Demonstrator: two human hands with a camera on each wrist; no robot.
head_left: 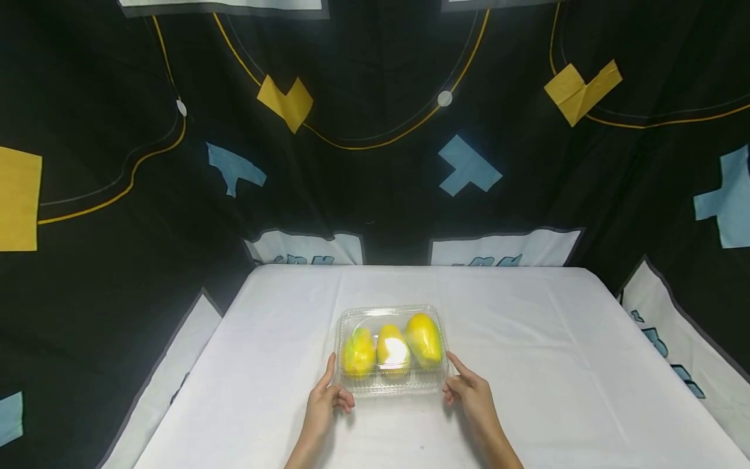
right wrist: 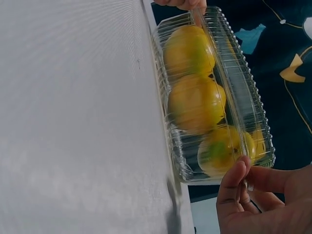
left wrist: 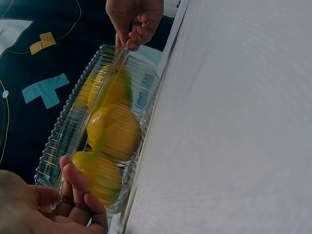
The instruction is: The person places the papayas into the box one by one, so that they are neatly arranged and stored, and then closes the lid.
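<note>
A clear plastic clamshell box (head_left: 387,387) with ribbed sides sits on the white table and holds three yellow mangoes (head_left: 423,339) tinged with green. Its lid lies over the fruit; whether the rim is fully snapped together I cannot tell. At the box's near left corner, my left hand (head_left: 322,404) pinches the rim. My right hand (head_left: 476,397) pinches the rim at the near right corner, thumb and fingers meeting on the edge in the right wrist view. The left wrist view shows the mangoes (left wrist: 114,131) in a row behind the ribbed wall.
A white cloth covers the table (head_left: 527,339), which reaches well past the box on both sides. Behind it hangs a black curtain (head_left: 375,195) with yellow and blue patches and curved lines. White printed panels (head_left: 504,247) edge the table's far side.
</note>
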